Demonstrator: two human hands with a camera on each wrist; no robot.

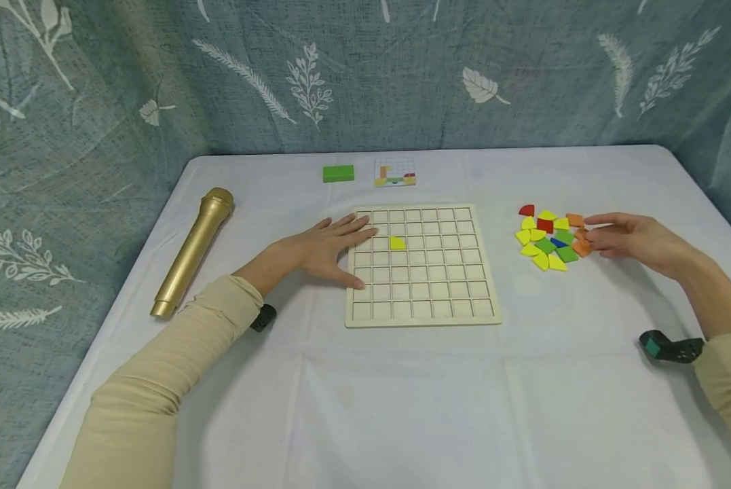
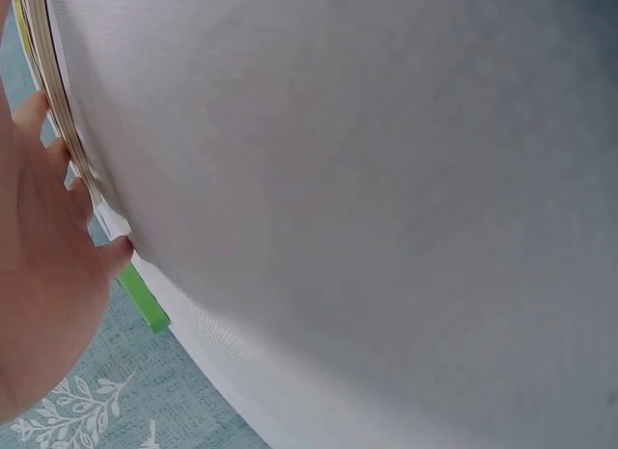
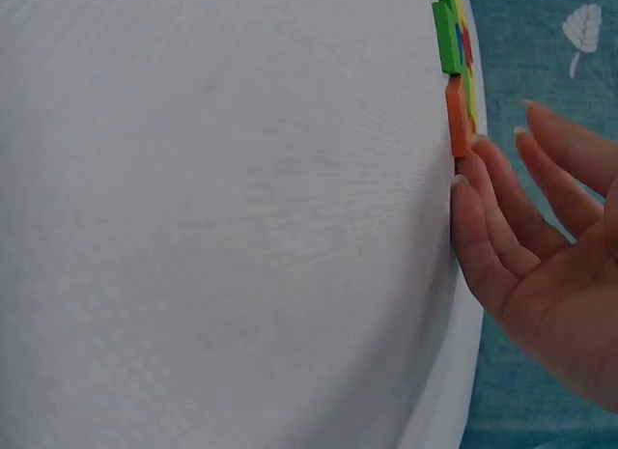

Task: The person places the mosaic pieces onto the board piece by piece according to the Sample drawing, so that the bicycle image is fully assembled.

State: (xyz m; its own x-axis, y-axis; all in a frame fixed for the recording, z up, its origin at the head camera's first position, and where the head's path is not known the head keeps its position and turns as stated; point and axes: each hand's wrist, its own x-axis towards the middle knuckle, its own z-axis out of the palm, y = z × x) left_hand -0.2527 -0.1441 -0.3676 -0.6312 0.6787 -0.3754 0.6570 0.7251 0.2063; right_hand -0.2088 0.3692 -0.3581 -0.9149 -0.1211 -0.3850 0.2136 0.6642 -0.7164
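A pale wooden board [image 1: 436, 273] with a square grid lies mid-table, one yellow quarter-round tile [image 1: 397, 243] in a cell near its upper left. My left hand [image 1: 331, 248] rests on the board's left edge, its fingers spread; its wrist view shows the fingers along that edge. To the right is a loose group of flat tiles in yellow, green, red, blue and orange. My right hand [image 1: 636, 239] is at the right side of this group, with its fingertips right at the orange tiles [image 1: 582, 248]. In the right wrist view its loosely bent fingers reach an orange tile [image 3: 458, 118], thumb apart.
Behind the board lie a green block [image 1: 338, 174] and a small card [image 1: 394, 172] printed with a coloured grid pattern. A gold microphone [image 1: 193, 251] lies at the left of the white-covered table. Patterned blue-green cloth [image 1: 396, 81] hangs behind the table and along its left.
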